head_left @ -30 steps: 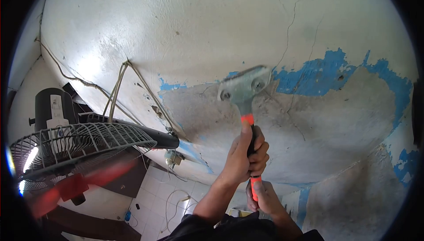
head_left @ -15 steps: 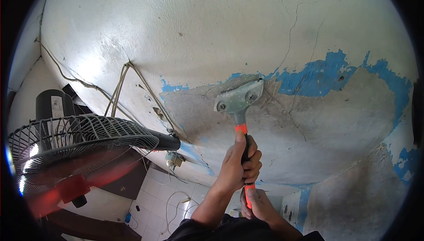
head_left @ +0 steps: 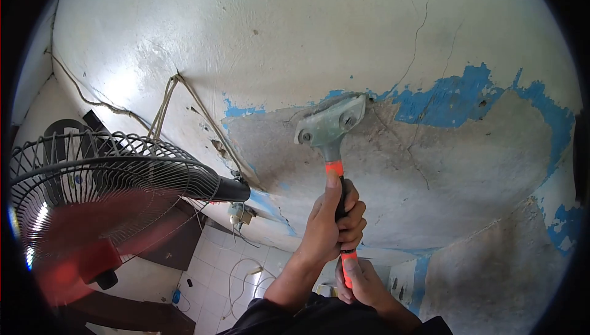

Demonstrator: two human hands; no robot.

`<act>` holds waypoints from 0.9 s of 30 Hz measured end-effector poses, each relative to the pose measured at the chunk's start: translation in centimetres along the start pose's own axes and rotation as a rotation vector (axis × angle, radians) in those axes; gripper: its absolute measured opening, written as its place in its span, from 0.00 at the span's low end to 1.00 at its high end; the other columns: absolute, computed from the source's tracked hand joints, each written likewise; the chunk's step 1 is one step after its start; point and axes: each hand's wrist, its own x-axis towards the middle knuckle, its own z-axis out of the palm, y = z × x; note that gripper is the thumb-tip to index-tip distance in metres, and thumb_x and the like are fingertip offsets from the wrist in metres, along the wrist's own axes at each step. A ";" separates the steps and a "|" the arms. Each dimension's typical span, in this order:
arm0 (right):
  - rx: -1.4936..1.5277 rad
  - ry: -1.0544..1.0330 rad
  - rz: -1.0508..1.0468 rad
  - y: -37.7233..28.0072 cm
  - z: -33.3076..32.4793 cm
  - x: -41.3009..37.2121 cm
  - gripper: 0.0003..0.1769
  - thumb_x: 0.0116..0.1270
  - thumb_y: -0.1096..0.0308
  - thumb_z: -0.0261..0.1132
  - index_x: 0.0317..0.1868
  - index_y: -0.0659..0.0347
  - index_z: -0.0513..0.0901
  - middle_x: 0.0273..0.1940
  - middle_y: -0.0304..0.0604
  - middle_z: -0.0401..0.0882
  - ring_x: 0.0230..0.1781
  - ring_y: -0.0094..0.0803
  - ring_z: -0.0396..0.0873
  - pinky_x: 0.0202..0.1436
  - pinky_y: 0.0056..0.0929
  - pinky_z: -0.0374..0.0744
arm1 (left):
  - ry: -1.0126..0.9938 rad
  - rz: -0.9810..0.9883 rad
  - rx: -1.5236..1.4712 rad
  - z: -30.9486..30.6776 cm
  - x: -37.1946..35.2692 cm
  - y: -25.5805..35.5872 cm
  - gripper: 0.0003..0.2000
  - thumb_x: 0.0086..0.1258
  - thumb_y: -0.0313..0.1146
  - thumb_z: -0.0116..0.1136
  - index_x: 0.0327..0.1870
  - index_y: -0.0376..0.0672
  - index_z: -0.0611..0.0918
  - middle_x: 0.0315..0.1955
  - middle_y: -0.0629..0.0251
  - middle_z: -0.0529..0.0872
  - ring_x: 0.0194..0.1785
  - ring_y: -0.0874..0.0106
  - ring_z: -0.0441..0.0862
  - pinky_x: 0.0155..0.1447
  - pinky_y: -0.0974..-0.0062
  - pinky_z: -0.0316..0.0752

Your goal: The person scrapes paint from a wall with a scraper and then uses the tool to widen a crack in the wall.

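Note:
A wall scraper [head_left: 332,125] with a wide grey-green metal head, two bolts and a black-and-orange handle is held upright in front of me. Its blade edge lies against the wall at the lower border of the white paint, where blue paint [head_left: 445,101] and bare grey plaster show. My left hand [head_left: 337,218] is closed round the middle of the handle, thumb along the front. Lower down, my right hand [head_left: 359,280] grips the orange end of the handle.
A standing fan [head_left: 123,166] with a wire cage and blurred red blades stands close on the left. Cables [head_left: 203,111] hang on the wall behind it, above a small wall fitting [head_left: 241,213]. White floor tiles [head_left: 212,273] with a loose cord lie below. Cracks run through the wall.
The scraper head has shifted slightly up and is tilted a little more. Both hands keep their grip. The fan cage appears at a different angle, its blades still blurred.

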 end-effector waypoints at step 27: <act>0.086 -0.012 -0.069 1.8 -2.6 -0.5 0.30 0.77 0.41 0.44 0.29 0.61 0.68 0.14 0.35 0.64 0.11 0.23 0.63 0.18 0.23 0.65 | -0.032 -0.023 0.133 1.9 1.1 -1.8 0.26 0.76 0.63 0.32 0.30 0.48 0.63 0.13 0.79 0.54 0.13 0.86 0.47 0.14 0.83 0.45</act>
